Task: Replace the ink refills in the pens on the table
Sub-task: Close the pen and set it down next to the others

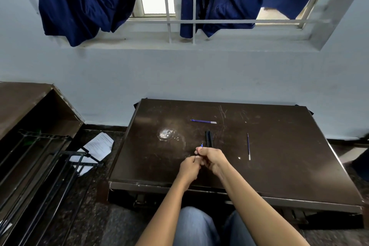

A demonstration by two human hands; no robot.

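A person sits at a dark brown table [279, 166], both bare forearms reaching forward over its near edge. The right hand [212, 159] is curled into a loose fist, its fingers [201, 151] wrapped around something thin; a small blue tip [201, 145] pokes out just above the knuckles. What the rest of that item is cannot be told, as the fist hides it. The left hand [188, 168] sits just beside and below the right one, fingers bent inward and touching the right hand's fingers; whether it grips anything cannot be told.

Just beyond the right hand's fingertips lies a small bundle of black pens [208, 138], side by side, pointing away from the person. Farther beyond them a blue refill [203, 121] lies crosswise. Well to the right of the fingers, a second blue refill [248, 146] lies lengthwise, its metal tip towards the person. To the left of the fingers, a bright patch of glare [165, 134] shines on the tabletop.
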